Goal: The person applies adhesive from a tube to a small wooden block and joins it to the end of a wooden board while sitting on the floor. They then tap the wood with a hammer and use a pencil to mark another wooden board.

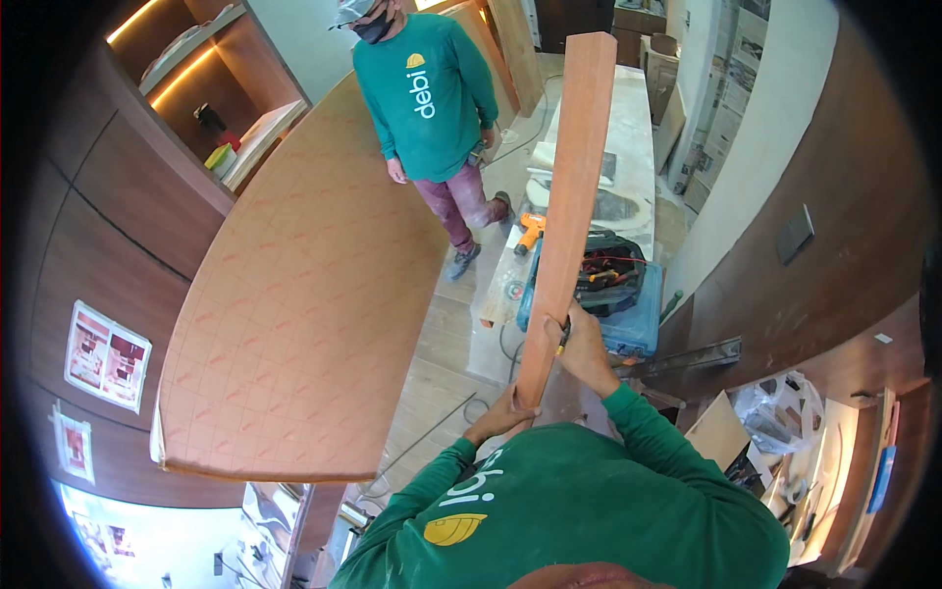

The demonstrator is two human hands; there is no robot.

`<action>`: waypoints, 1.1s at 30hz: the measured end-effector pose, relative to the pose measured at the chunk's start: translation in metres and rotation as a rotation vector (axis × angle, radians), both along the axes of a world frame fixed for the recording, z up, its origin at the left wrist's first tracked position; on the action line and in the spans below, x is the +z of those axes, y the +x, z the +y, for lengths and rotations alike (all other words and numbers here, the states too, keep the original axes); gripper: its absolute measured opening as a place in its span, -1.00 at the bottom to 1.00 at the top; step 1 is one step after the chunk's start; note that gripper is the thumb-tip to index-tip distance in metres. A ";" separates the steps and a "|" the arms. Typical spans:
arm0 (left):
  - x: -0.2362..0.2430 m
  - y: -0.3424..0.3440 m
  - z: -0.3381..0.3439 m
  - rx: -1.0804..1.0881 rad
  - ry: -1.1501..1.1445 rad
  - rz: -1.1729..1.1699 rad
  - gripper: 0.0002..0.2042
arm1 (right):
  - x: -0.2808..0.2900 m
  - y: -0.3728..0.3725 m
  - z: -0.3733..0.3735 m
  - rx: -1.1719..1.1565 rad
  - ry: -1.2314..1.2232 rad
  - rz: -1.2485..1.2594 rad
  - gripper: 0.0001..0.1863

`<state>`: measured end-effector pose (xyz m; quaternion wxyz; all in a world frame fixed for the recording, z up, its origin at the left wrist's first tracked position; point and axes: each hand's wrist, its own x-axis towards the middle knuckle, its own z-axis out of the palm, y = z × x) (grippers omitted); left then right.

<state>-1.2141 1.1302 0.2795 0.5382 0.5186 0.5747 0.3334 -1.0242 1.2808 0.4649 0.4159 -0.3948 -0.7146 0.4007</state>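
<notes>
A long reddish-brown wooden beam (576, 167) rises from close in front of me, tilted away, with its far end high in the view. My left hand (500, 414) is closed around its near end. Further up, my right hand (586, 346) grips the right side of the beam. A thin black-and-yellow object (564, 335), like a pencil or marker, sits in the fingers of that hand; its exact kind is unclear. The beam covers part of the workbench behind it.
A large brown-covered panel (304, 294) lies to the left. Another person (429, 108) in a green shirt stands beyond it. Behind the beam, a white-topped bench (636, 137) bears an orange power drill (530, 232) and a blue toolbox (633, 329). A plastic bag (780, 410) lies at right.
</notes>
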 end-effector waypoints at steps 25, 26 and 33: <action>-0.044 -0.083 -0.069 0.178 -0.200 0.077 -0.15 | 0.162 0.001 0.059 -0.189 0.117 0.280 -0.72; -0.050 -0.087 -0.073 0.199 -0.203 0.091 -0.19 | 0.163 -0.002 0.069 -0.212 0.119 0.293 -0.71; -0.086 -0.095 -0.070 0.318 -0.349 0.093 -0.24 | 0.176 0.009 0.179 -0.244 0.159 0.519 -0.70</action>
